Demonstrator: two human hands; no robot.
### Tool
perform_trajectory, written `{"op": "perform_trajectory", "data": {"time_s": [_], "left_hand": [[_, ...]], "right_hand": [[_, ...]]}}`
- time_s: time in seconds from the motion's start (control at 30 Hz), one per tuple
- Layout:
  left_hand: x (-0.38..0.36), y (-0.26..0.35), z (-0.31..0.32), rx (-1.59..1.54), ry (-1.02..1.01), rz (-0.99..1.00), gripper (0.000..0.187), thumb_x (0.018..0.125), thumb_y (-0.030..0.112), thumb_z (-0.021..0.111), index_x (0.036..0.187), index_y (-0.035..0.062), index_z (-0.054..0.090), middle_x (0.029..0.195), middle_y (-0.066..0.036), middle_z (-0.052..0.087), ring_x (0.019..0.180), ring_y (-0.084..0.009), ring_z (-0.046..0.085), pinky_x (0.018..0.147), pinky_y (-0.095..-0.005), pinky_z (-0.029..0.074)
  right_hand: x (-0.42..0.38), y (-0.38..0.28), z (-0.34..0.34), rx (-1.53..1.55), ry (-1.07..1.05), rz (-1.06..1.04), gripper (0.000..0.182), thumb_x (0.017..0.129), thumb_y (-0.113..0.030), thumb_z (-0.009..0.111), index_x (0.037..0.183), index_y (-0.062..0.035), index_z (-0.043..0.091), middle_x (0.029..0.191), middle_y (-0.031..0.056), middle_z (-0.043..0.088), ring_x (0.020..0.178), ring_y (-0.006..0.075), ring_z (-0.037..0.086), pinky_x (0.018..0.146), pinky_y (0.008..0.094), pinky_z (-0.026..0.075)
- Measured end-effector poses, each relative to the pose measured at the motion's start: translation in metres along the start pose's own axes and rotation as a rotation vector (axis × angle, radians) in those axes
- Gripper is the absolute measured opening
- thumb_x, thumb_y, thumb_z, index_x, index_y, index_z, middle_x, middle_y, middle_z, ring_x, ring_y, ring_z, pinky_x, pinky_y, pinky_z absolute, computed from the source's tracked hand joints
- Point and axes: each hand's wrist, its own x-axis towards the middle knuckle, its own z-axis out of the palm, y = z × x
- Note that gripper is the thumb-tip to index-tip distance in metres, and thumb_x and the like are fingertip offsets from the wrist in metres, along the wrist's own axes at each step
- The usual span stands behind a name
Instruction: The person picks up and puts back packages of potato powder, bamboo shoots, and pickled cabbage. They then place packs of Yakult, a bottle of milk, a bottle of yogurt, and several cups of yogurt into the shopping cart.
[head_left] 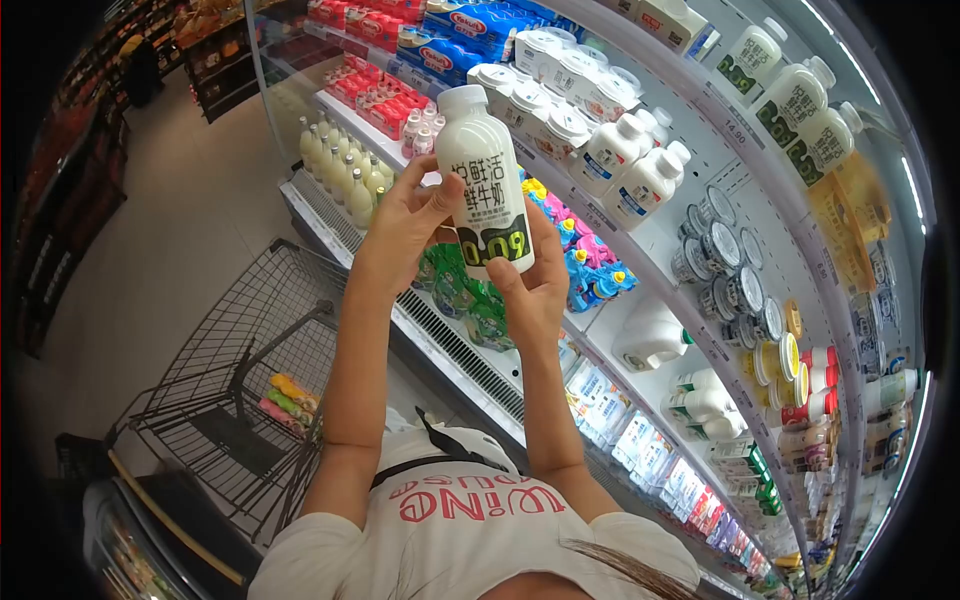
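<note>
A white milk bottle (pixel 483 165) with a white cap and a dark green label band is held up in front of the chilled shelves, tilted slightly. My left hand (pixel 410 225) grips its left side, thumb on the front of the label. Around the lower right side my right hand (pixel 533 285) is wrapped, with its thumb over the green band. Similar white bottles (pixel 792 100) stand on the upper right shelf. Behind the held bottle are packs of small cups (pixel 570 75) and white bottles with blue labels (pixel 632 170).
A wire shopping cart (pixel 240 400) stands at the lower left, with colourful packs (pixel 288 402) inside. Glass bottles (pixel 345 175) line the case's left end. Shelf edges (pixel 740 125) curve along the right. Beyond the cart, floor (pixel 165 220) shows, and a distant person (pixel 140 70) is at upper left.
</note>
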Motion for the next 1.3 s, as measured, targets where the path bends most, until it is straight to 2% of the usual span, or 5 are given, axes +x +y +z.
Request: {"op": "perform_trajectory", "data": {"time_s": [0.3,0.67,0.77,0.93,1.3], "left_hand": [[-0.038,0.013,-0.110,0.123,0.261,0.006,0.067,0.085,0.046,0.067,0.128,-0.0017,0.047,0.110,-0.011,0.061,0.102,-0.0192,0.059,0.082,-0.0338,0.051],[-0.179,-0.082,-0.363,0.016,0.854,-0.224,0.040,0.084,0.014,0.071,0.118,0.0041,0.051,0.114,-0.012,0.057,0.105,-0.0228,0.059,0.083,-0.0377,0.052],[-0.221,-0.157,-0.410,0.449,1.012,-0.183,0.043,0.079,0.008,0.072,0.116,0.0034,0.050,0.112,-0.013,0.057,0.105,-0.0228,0.057,0.082,-0.0355,0.050],[-0.263,-0.287,-0.452,0.824,1.145,-0.176,0.048,0.072,0.001,0.073,0.114,0.0030,0.049,0.107,-0.017,0.055,0.103,-0.0329,0.055,0.086,-0.0392,0.044],[-0.283,-0.356,-0.425,1.040,0.938,-0.473,0.043,0.069,-0.001,0.073,0.102,0.0028,0.046,0.103,-0.022,0.054,0.100,-0.0433,0.052,0.083,-0.0462,0.042]], "right_hand": [[-0.019,0.089,0.054,0.110,-0.167,0.407,0.062,0.076,-0.007,0.066,0.133,0.0003,0.043,0.125,0.0123,0.055,0.115,0.0200,0.054,0.100,0.0339,0.042],[-0.105,0.327,0.174,-0.026,-0.883,0.843,0.063,0.077,-0.007,0.070,0.134,-0.0046,0.045,0.123,0.0145,0.055,0.108,0.0215,0.057,0.088,0.0320,0.048],[-0.149,0.382,0.169,-0.628,-1.055,0.595,0.055,0.073,-0.013,0.071,0.124,-0.0014,0.053,0.114,0.0201,0.058,0.097,0.0331,0.061,0.083,0.0417,0.050],[-0.209,0.383,0.143,-0.859,-1.357,0.139,0.013,0.078,-0.015,0.062,0.086,-0.0052,0.064,0.087,0.0131,0.065,0.083,0.0318,0.061,0.074,0.0453,0.045],[-0.205,0.376,0.145,-0.951,-1.389,0.112,0.012,0.082,-0.018,0.057,0.082,-0.0096,0.065,0.076,0.0057,0.064,0.077,0.0249,0.059,0.072,0.0407,0.038]]}}
